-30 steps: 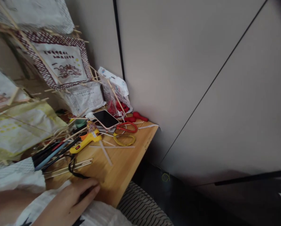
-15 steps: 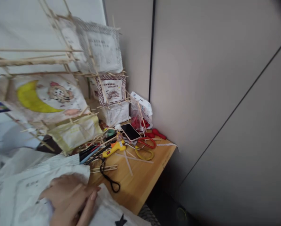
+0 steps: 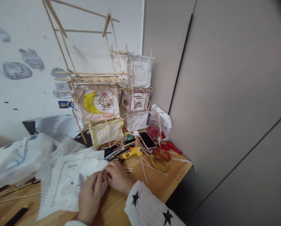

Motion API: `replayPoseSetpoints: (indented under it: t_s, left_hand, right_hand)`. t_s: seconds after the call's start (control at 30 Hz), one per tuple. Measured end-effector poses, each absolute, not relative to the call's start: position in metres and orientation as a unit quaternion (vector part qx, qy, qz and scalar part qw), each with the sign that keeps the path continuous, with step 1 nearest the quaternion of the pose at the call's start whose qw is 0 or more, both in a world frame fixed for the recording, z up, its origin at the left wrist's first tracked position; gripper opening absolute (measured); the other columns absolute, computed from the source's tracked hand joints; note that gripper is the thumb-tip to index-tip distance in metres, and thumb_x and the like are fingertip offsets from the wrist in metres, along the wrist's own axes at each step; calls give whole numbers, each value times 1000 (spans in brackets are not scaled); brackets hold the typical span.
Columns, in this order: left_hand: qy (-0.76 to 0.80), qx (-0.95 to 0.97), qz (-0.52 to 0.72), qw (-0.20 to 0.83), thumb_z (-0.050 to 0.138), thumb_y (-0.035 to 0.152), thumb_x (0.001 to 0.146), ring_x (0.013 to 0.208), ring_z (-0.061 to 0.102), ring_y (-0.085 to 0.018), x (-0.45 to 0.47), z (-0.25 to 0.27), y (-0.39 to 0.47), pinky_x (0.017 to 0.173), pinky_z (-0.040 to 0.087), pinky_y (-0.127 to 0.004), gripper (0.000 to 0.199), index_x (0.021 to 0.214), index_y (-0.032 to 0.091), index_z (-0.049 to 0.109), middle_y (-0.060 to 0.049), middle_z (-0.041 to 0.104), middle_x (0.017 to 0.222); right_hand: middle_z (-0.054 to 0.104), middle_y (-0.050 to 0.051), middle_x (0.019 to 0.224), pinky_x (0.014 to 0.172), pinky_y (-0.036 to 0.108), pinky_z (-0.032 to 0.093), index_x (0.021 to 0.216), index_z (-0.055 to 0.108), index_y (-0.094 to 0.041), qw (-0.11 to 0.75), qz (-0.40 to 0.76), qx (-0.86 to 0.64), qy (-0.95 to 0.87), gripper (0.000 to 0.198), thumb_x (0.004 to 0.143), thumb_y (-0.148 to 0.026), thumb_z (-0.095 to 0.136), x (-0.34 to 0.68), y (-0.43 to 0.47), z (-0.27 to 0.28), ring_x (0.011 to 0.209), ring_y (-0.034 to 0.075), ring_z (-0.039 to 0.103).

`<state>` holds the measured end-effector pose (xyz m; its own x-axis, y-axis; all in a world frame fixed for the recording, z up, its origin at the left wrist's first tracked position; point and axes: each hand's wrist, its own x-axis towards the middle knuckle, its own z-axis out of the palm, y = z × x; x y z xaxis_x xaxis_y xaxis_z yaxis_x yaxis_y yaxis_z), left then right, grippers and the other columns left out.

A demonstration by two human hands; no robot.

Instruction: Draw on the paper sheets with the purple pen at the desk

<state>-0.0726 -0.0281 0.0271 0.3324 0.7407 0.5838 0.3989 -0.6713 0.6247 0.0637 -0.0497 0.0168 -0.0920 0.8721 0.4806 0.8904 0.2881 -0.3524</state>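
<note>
A thin white paper sheet with a patterned border and small writing lies on the wooden table in front of me. My left hand is closed at the sheet's right edge, with something slim and purple beside its fingers. My right hand meets it there, its fingers pinched on the same edge. The fingertips of both hands almost touch, and what lies exactly between them is partly hidden. A yellow glue gun rests just beyond my right hand.
A stick frame with drawn paper panels stands behind the sheet. Scissors with red and yellow handles, a phone and loose sticks lie to the right. White plastic bags and a black cutter are at left. A grey cabinet adjoins the table's right.
My view has swung to the left, showing more of the sheet and frame. The hands, overlapping and blurred before, now show separately at the sheet's right edge.
</note>
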Motion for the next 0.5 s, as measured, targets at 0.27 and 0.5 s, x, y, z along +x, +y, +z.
replayPoseSetpoints:
  t_s: [0.27, 0.5]
  left_hand:
    - [403, 694, 460, 380, 41, 47, 86, 60, 50, -15, -77, 24, -36, 57, 45, -26, 31, 69, 21, 49, 4, 51, 61]
    - [396, 673, 439, 444, 42, 47, 86, 67, 55, -16, -79, 15, -38, 65, 50, -27, 32, 69, 23, 53, 2, 56, 68]
  right_hand:
    - [58, 7, 89, 70, 32, 46, 89, 53, -16, 251, -19, -645, -722, 12, 91, -14, 41, 29, -52, 16, 82, 21, 55]
    - [59, 5, 83, 64, 32, 45, 87, 53, -21, 270, -27, -665, -696, 17, 80, -8, 46, 26, -50, -23, 76, 22, 58]
